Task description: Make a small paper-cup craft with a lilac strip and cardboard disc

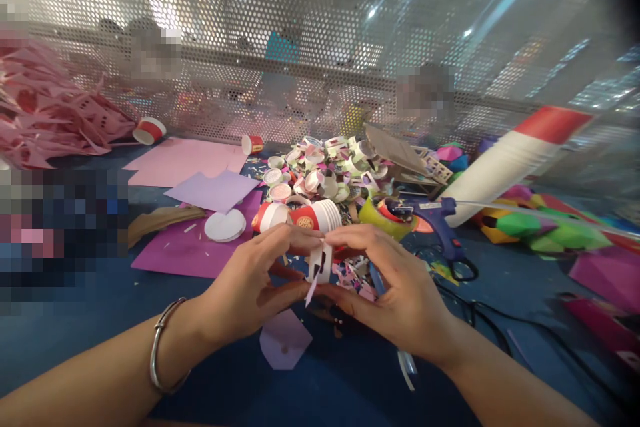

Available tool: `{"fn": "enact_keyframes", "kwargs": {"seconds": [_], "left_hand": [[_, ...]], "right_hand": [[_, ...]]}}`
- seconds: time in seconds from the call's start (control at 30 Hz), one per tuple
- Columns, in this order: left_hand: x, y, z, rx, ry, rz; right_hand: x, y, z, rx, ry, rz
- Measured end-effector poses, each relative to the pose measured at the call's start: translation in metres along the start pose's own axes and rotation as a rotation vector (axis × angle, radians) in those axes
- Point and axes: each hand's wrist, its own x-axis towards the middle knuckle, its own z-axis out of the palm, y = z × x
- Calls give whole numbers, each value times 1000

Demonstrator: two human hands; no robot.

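My left hand (245,283) and my right hand (395,287) grip a small white paper cup (320,260) between their fingertips. Dark cut-out openings show in its side, and a thin lilac paper flap (312,288) sticks out at the bottom. Fingers cover much of the cup. Just beyond it lie red-and-white paper cups (327,213), some nested together. Below my hands, a lilac paper piece (286,340) rests on the dark blue table. A blue glue gun (447,230) stands to the right of a yellow-green container (383,219).
Cut cup pieces (320,170) are heaped behind. Purple sheets (175,250), white paper circles (225,225) and a pink paper pile (55,103) lie left. A long stack of cups (500,163), colourful paper shapes (550,220) and black cables (500,313) are right. Perforated metal screen (320,13) behind.
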Motion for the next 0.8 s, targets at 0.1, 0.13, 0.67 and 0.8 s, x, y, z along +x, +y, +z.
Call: {"fn": "enact_keyframes", "kwargs": {"seconds": [0.1, 0.13, 0.67, 0.8], "left_hand": [[0, 0, 6, -57, 22, -61], [0, 0, 9, -99, 26, -72], [1, 8, -6, -696, -179, -209], [8, 7, 2, -793, 66, -434]], "right_hand": [[0, 2, 3, -20, 3, -10], [0, 2, 3, -26, 5, -14], [2, 0, -3, -64, 9, -98], [1, 1, 0, -37, -53, -115]]}}
